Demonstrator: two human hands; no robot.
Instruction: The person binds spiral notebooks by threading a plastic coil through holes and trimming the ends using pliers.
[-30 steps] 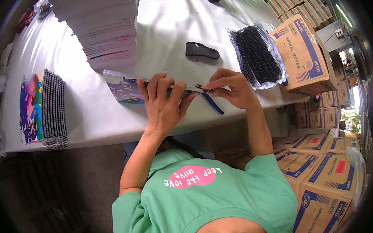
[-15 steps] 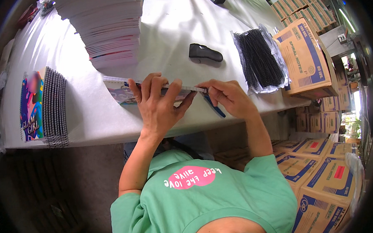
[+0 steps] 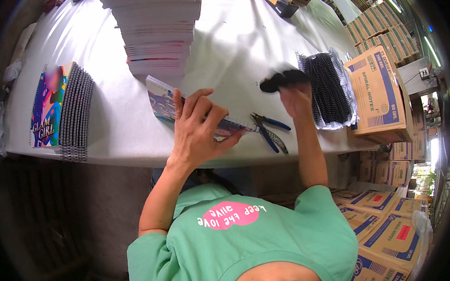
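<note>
My left hand (image 3: 196, 129) grips a notebook (image 3: 162, 100) with a colourful cover, tilted above the table. A bit of spiral wire seems to poke out at its right end. My right hand (image 3: 298, 101) is closed around a black, elongated handheld tool (image 3: 283, 80), raised over the table and blurred by motion, so its exact kind is hidden. Between my hands, a pair of wire cutters (image 3: 271, 140) with blue handles lies on the table, its jaws near the notebook's right end and its handles spread.
A white-covered table (image 3: 230, 53) bears a tall stack of paper blocks (image 3: 158, 32) and a pile of spiral-bound notebooks (image 3: 73, 113) at left. On the right are black spiral coils (image 3: 326, 87) in plastic and a cardboard box (image 3: 378, 94). A tape dispenser (image 3: 278, 4) stands farther back.
My right hand has left the notebook's right end, set down the wire cutters and picked up the black tool from the table. My left hand still holds the notebook.
</note>
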